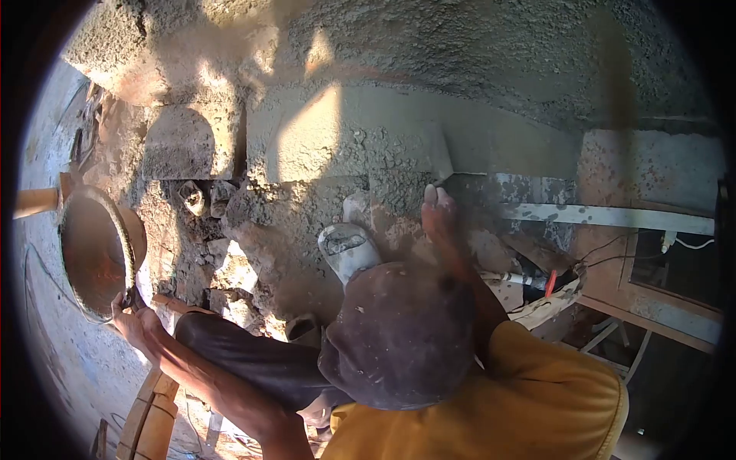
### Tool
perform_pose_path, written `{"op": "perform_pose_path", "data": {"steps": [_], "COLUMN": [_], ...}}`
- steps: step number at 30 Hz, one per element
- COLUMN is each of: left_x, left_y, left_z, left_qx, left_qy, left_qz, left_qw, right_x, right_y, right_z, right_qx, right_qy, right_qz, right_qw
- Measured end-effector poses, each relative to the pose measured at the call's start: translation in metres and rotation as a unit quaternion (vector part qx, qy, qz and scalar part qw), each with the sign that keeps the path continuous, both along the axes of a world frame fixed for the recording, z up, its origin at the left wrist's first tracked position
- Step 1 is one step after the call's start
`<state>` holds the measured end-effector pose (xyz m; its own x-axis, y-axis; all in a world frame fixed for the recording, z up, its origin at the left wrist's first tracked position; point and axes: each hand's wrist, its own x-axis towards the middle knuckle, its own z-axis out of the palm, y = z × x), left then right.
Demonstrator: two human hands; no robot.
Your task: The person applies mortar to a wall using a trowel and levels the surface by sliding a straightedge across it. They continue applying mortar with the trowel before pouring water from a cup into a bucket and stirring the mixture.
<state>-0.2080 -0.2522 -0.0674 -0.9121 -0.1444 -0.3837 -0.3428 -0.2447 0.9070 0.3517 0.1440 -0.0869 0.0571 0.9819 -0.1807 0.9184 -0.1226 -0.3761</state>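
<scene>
Plaster point(514, 146) looks only partly finished: the rubble point(218, 257) nearer in is uncovered, the band beyond has rough patches, and its right stretch is smooth. The left hand point(143, 326) is closed on the rim of a bucket point(93, 238); farther off, the right hand point(439, 213) has bunched fingers at the plaster's lower edge, but I cannot tell what it grips.

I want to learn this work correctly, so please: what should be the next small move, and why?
Probably the right hand should work next on the coarse mortar just beyond it, to its left. That patch looks lumpy, while the smooth band farther right looks flat. The left hand steadies the bucket by its rim.
</scene>
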Motion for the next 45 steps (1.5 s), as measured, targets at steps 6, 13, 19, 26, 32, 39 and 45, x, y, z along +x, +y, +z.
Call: {"op": "perform_pose_path", "data": {"steps": [6, 13, 19, 26, 32, 39, 45], "left_x": [-0.038, -0.062, -0.074, -0.051, -0.008, 0.036, 0.038], "left_y": [-0.028, -0.077, -0.071, -0.057, -0.015, 0.039, 0.038], "left_z": [-0.038, -0.056, -0.051, -0.048, -0.004, 0.025, 0.029], "left_qx": [-0.095, -0.203, -0.327, -0.263, -0.246, 0.01, -0.028], "left_qy": [0.008, 0.018, 0.053, 0.061, 0.041, 0.01, 0.002], "left_qz": [-0.1, -0.131, -0.254, -0.235, -0.14, 0.008, -0.013], "left_qw": [0.99, 0.97, 0.909, 0.934, 0.958, 1.0, 1.0], "right_x": [-0.081, -0.006, -0.006, -0.07, -0.098, -0.139, -0.2], "right_y": [-0.049, -0.061, -0.052, -0.008, -0.012, -0.026, 0.074], "right_z": [0.03, 0.028, 0.007, -0.021, -0.012, -0.014, 0.01], "right_qx": [-0.099, -0.006, -0.108, -0.098, -0.15, -0.214, -0.154], "right_qy": [0.128, 0.118, 0.072, 0.092, 0.115, 0.006, 0.008], "right_qz": [0.199, -0.011, 0.176, 0.166, 0.327, 0.482, 0.501], "right_qw": [0.967, 0.993, 0.976, 0.977, 0.926, 0.85, 0.852]}}
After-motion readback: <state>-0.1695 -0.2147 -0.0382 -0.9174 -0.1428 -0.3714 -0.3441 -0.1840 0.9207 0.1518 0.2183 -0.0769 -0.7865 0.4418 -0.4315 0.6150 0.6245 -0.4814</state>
